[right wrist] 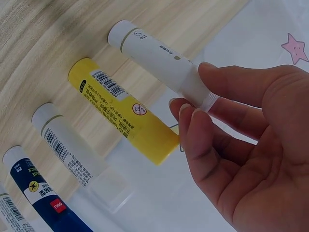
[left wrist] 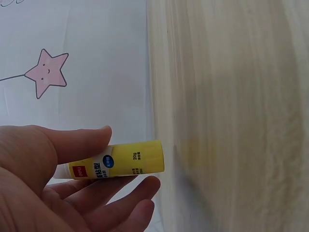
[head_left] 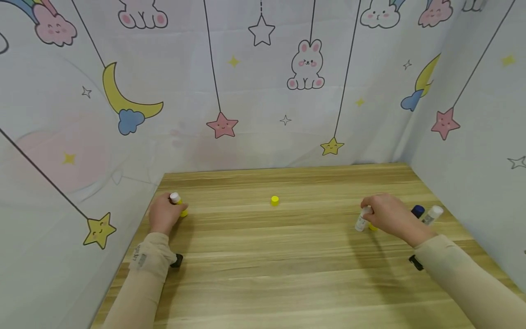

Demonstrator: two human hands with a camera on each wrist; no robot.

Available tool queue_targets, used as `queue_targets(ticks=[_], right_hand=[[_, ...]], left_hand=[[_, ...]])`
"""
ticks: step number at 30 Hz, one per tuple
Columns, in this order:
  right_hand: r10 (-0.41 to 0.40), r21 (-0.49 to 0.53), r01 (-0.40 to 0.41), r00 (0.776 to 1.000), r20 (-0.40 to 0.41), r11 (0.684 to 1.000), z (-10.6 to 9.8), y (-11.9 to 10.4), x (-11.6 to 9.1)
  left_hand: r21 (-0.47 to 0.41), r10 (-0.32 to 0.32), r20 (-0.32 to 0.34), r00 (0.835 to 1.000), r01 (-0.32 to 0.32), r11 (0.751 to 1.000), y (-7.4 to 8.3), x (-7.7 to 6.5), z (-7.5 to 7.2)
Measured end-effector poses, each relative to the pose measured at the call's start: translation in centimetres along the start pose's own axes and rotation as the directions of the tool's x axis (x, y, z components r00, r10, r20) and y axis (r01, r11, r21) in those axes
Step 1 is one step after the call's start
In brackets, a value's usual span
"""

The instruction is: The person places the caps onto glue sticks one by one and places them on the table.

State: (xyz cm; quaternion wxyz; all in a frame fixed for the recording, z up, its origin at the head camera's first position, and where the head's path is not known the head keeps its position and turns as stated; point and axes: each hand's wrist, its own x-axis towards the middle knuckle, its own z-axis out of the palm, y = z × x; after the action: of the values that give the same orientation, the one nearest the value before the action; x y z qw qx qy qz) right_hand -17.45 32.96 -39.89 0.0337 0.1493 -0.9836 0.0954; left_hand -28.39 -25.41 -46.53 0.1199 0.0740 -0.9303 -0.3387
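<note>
At the table's left side, my left hand grips a yellow glue stick between thumb and fingers. It is held upright, its white top showing in the head view and its yellow base just above the wood. Over on the right, my right hand pinches a white glue stick near its upper end with thumb and fingertips. Beside that one stand a yellow glue stick, close to my fingertips, and a white glue stick with a clear cap.
Farther along the same row are a navy blue glue stick and another white glue stick, partly cut off. A small yellow cap sits mid-table toward the back. Printed curtains border the wooden table.
</note>
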Motion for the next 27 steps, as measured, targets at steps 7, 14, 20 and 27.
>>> queue_targets(ticks=[7, 14, 20, 27], right_hand=[[0.027, -0.014, -0.027, 1.0, 0.005, 1.0, -0.1, -0.2, 0.0], [0.08, -0.093, -0.083, 0.996, -0.041, 0.992, -0.3, -0.7, 0.1], [0.089, -0.164, -0.109, 0.988, -0.129, 0.98, -0.7, -2.0, 0.8], [0.063, -0.212, -0.094, 0.987, -0.147, 0.973, -1.0, -4.0, 1.9]], left_hand=[[-0.046, 0.012, -0.041, 0.999, -0.014, 0.999, 1.0, -0.4, 0.2], [-0.09, 0.04, -0.054, 0.998, -0.044, 0.995, 1.7, -0.4, 0.6], [-0.098, 0.07, -0.031, 0.997, -0.072, 0.993, 2.5, -0.5, 0.9], [-0.112, 0.098, -0.052, 0.994, -0.103, 0.988, 3.3, -0.9, 0.9]])
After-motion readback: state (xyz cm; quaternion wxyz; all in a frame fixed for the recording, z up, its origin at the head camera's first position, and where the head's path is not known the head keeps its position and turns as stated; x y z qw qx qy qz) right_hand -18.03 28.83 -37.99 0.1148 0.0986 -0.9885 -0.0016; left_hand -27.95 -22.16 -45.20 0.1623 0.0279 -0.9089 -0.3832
